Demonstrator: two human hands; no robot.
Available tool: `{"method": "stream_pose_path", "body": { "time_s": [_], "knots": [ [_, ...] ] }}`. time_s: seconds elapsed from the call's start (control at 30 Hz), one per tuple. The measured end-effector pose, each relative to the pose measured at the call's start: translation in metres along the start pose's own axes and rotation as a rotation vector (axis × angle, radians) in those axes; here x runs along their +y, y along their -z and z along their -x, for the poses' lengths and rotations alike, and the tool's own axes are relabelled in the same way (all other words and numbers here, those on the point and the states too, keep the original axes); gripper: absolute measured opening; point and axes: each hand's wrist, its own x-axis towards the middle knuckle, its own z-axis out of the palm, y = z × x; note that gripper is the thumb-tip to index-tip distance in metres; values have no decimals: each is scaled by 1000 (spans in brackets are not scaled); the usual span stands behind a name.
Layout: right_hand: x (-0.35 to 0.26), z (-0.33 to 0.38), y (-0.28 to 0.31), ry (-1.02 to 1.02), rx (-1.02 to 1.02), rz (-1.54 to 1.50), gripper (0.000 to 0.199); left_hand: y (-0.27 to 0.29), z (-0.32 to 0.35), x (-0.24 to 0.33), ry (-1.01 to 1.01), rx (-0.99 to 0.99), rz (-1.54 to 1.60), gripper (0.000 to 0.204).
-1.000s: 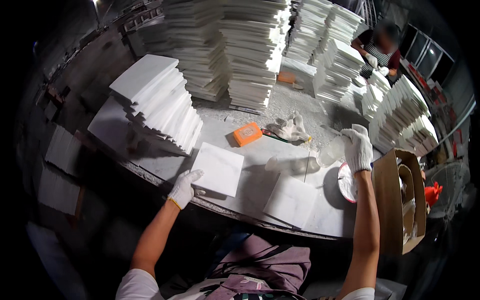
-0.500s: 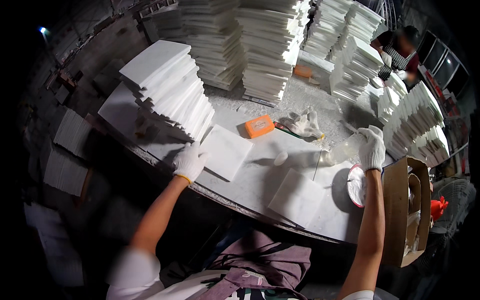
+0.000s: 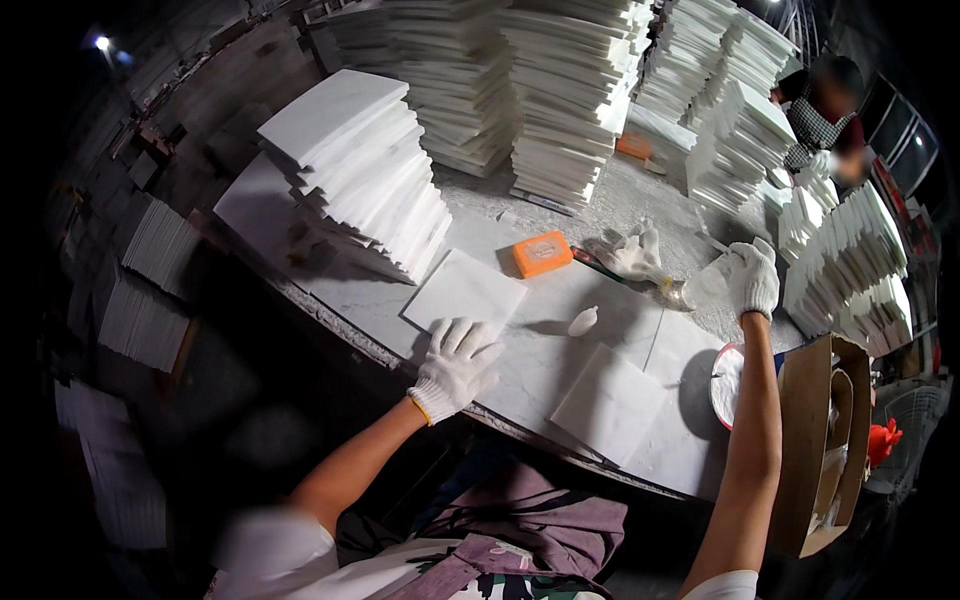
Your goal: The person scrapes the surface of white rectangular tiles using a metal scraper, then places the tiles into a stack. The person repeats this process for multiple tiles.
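My left hand (image 3: 460, 368), in a white knit glove, lies with fingers stretched out at the near edge of a square white tile (image 3: 465, 290), fingertips on or beside it. Toward the right, my gloved right hand (image 3: 756, 276) is closed round a translucent plastic bottle (image 3: 705, 287), tilted with its narrow end to the left. A second white tile (image 3: 610, 403) lies near the table's front edge. Between the tiles is a small white rounded object (image 3: 582, 320) whose kind I cannot make out. A red-rimmed bowl (image 3: 716, 388) of white paste or powder is beside my right forearm.
An orange block-shaped box (image 3: 542, 254), a thin red-and-green tool (image 3: 597, 264) and a crumpled white glove (image 3: 638, 252) lie mid-table. Tall tile stacks (image 3: 350, 170) line the left and back. A cardboard box (image 3: 818, 450) stands right. Another person (image 3: 825, 115) works far right.
My left hand has moved right, from the tile's left corner to its near edge, with fingers spreading. My right hand keeps the bottle, its narrow end now nearer the crumpled glove. The view has shifted slightly.
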Motion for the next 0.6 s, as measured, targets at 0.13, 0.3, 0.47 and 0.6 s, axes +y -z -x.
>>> {"method": "stream_pose_path", "body": {
  "time_s": [0.13,0.3,0.47,0.6],
  "knots": [
    [6,-20,-5,-2,-76,-68,22,-3,-7,0,5,13,6,40],
    [18,-34,-6,1,-208,-99,24,-4,-13,3,29,-9,22,39],
    [-3,-25,20,-32,-135,-89,23,2,-27,-2,18,2,109,39],
    [-25,-8,66,37,56,-341,20,-1,-69,6,-5,-46,101,36]
  ]
}}
